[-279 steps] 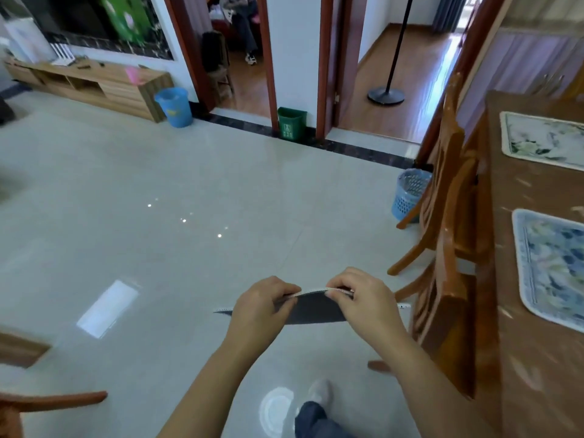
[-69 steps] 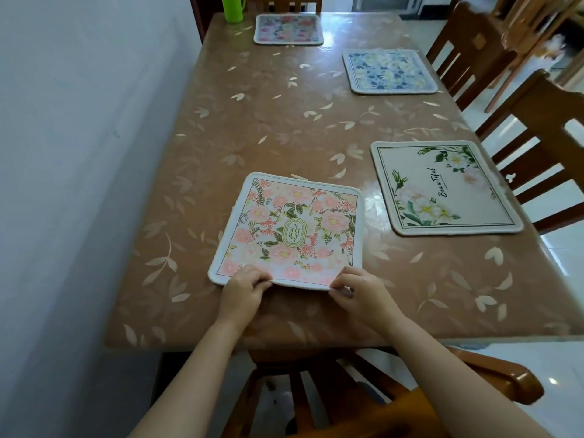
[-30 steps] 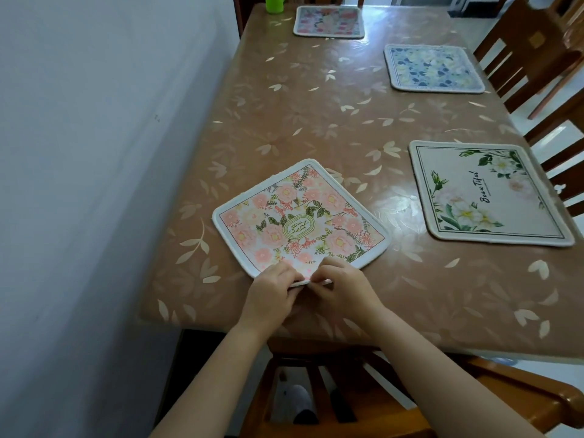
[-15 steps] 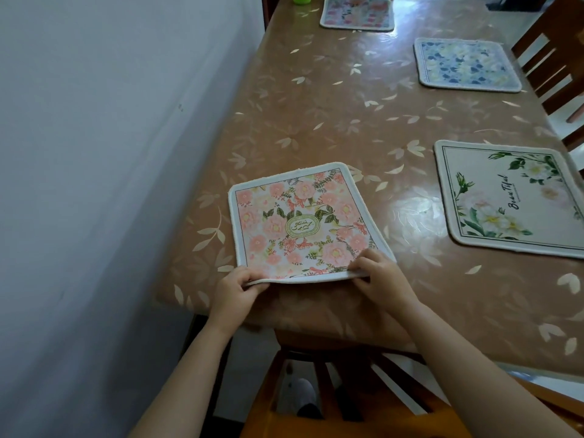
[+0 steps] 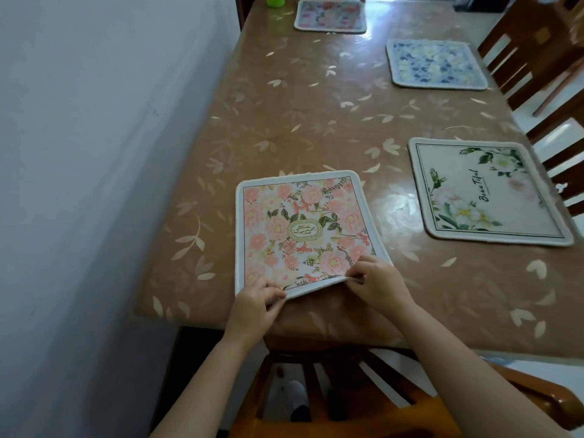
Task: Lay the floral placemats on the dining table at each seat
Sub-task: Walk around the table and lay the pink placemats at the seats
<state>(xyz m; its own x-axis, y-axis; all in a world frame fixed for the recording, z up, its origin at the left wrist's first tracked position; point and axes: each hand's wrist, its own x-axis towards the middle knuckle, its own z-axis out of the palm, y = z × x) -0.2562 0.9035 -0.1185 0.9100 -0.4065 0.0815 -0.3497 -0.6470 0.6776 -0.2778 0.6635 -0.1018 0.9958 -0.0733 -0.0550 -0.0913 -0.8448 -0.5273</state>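
Observation:
A pink floral placemat [image 5: 300, 229] lies on the brown dining table [image 5: 284, 121] near its front edge. My left hand [image 5: 252, 308] pinches its near left corner and my right hand [image 5: 379, 282] pinches its near right corner; the near edge is lifted slightly off the table. Three other placemats lie flat: a cream one with white flowers [image 5: 486, 194] to the right, a blue floral one [image 5: 436, 64] farther back, and another pink one [image 5: 331, 15] at the far end.
A white wall [image 5: 94, 184] runs along the table's left side. A wooden chair [image 5: 347, 390] stands under me at the front edge. More wooden chairs [image 5: 537, 58] line the right side. A green cup [image 5: 275, 0] stands at the far left corner.
The pink placemat has been turned from a tilted position to nearly square with the table edge. My hands have moved closer together along its near edge.

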